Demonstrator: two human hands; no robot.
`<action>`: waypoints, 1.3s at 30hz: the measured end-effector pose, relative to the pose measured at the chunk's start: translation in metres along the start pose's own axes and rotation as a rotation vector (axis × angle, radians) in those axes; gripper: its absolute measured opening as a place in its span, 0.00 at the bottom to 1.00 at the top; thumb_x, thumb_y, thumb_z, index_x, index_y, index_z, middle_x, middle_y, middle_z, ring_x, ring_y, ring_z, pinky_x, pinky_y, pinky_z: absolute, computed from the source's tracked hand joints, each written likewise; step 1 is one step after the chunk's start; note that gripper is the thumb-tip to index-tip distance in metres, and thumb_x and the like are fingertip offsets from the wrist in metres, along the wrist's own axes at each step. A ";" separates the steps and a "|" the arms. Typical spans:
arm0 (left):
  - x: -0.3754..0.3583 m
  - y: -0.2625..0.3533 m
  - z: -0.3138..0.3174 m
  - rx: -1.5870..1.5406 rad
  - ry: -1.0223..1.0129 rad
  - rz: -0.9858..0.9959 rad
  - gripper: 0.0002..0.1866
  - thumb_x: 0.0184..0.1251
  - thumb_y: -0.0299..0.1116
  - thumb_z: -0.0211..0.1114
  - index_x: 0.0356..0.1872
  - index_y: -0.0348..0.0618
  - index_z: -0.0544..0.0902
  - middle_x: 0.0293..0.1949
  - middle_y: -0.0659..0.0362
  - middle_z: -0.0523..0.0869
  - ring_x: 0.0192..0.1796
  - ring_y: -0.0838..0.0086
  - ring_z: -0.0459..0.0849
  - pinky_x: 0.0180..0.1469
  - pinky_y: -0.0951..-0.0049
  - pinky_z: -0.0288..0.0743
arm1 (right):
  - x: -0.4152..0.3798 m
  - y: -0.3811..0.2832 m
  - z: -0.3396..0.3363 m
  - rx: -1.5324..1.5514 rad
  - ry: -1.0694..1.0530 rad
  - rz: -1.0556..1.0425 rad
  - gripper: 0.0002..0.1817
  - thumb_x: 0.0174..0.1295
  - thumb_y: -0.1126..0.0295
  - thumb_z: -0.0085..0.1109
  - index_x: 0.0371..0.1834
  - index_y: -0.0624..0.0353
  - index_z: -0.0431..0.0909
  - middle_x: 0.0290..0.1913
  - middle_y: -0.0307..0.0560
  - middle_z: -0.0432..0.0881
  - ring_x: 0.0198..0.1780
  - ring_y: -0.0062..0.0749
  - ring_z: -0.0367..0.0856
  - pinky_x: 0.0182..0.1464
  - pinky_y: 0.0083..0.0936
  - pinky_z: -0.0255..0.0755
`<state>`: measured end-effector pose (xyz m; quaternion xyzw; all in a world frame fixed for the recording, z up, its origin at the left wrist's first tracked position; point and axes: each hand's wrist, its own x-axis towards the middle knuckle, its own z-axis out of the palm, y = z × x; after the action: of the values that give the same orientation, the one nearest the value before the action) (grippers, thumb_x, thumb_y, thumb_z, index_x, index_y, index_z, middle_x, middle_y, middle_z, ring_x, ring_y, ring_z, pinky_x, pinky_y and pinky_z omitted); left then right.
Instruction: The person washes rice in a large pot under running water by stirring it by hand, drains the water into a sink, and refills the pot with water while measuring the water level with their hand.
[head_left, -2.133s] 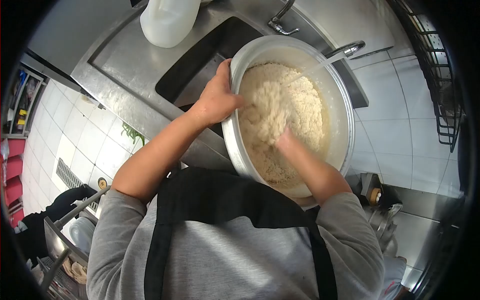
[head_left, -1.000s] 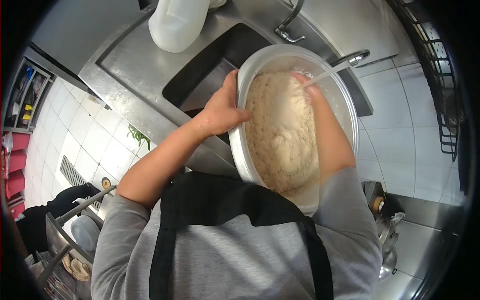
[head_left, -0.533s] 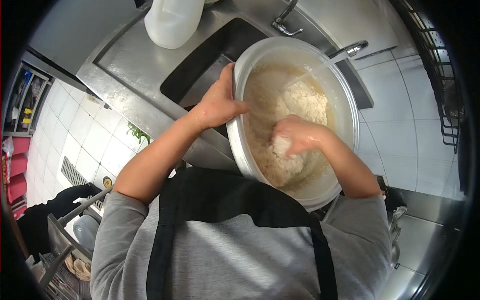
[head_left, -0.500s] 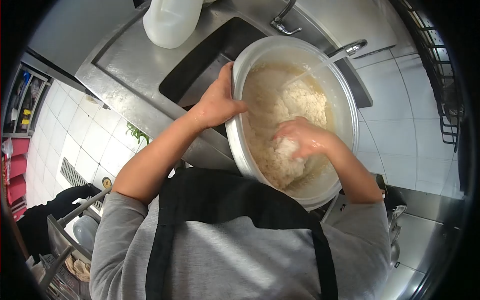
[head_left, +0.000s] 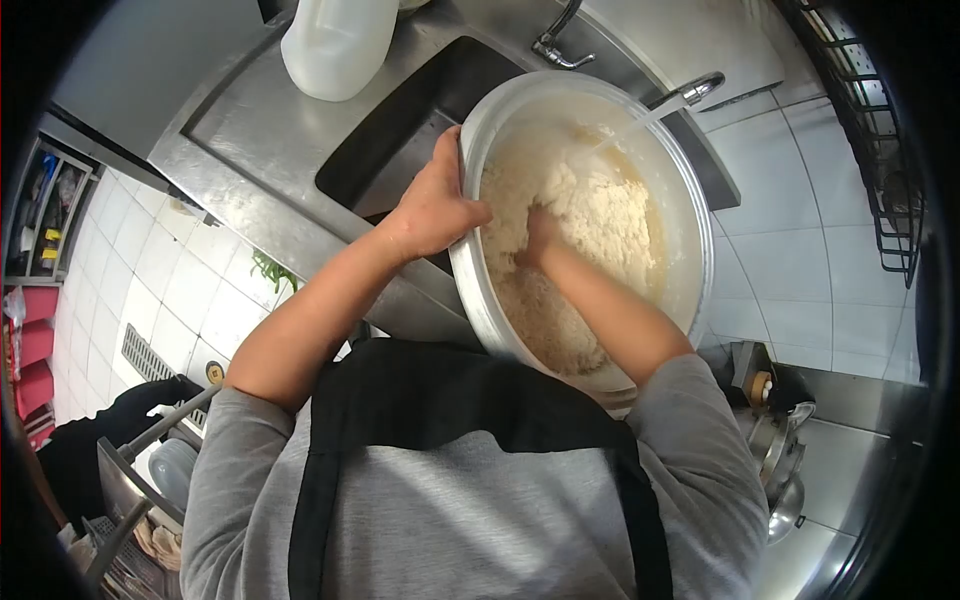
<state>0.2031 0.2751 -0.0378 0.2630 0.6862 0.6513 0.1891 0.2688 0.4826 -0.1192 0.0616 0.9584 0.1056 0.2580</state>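
Note:
A large round pot (head_left: 476, 285) with a pale, wide rim leans over the sink, tilted toward me. My left hand (head_left: 437, 205) is closed on its left rim, thumb inside and fingers outside. Inside lie wet, pale grains that look like rice (head_left: 615, 215), heaped at the far right and partly under cloudy water. My right hand (head_left: 541, 238) is sunk in the grains and water near the middle; its fingers are hidden. A stream of water runs into the pot from the faucet (head_left: 703, 90).
The dark sink basin (head_left: 395, 140) lies left of the pot in a steel counter (head_left: 240, 165). A white plastic jug (head_left: 340, 45) stands on the counter. A second faucet (head_left: 560, 50) is at the back. A black wire rack (head_left: 865, 130) hangs at right. Pans (head_left: 785, 470) sit lower right.
My right hand has moved left and away from me, from a scoop of grains above the surface down into the grains and water. My left hand keeps its hold on the rim.

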 end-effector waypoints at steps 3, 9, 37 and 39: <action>-0.001 0.005 -0.002 0.035 0.005 -0.034 0.49 0.40 0.29 0.64 0.66 0.25 0.47 0.51 0.36 0.74 0.55 0.53 0.76 0.59 0.68 0.67 | 0.025 0.032 -0.029 0.178 -0.046 0.209 0.30 0.49 0.47 0.62 0.45 0.63 0.77 0.47 0.52 0.78 0.50 0.42 0.77 0.51 0.36 0.74; -0.002 0.007 -0.002 0.018 0.001 -0.042 0.49 0.41 0.29 0.64 0.66 0.26 0.47 0.51 0.36 0.74 0.55 0.53 0.76 0.59 0.67 0.67 | 0.043 0.205 0.026 -0.189 -0.259 -0.101 0.34 0.67 0.44 0.29 0.74 0.46 0.47 0.70 0.51 0.60 0.69 0.40 0.61 0.72 0.38 0.46; -0.001 0.009 -0.004 0.097 -0.013 -0.028 0.51 0.41 0.31 0.65 0.66 0.23 0.45 0.49 0.34 0.75 0.53 0.51 0.77 0.58 0.68 0.68 | 0.068 0.131 -0.060 0.445 0.452 0.206 0.24 0.60 0.51 0.48 0.51 0.56 0.79 0.52 0.61 0.78 0.56 0.52 0.74 0.60 0.36 0.66; -0.001 0.010 -0.007 0.106 -0.026 -0.024 0.52 0.41 0.31 0.66 0.66 0.23 0.45 0.49 0.34 0.75 0.54 0.51 0.77 0.58 0.68 0.68 | 0.087 0.091 -0.073 0.544 0.375 0.228 0.28 0.53 0.48 0.55 0.47 0.61 0.79 0.46 0.62 0.80 0.50 0.52 0.78 0.56 0.36 0.68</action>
<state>0.2009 0.2696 -0.0270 0.2728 0.7204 0.6081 0.1917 0.1628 0.5729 -0.0782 0.2141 0.9691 -0.1159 0.0384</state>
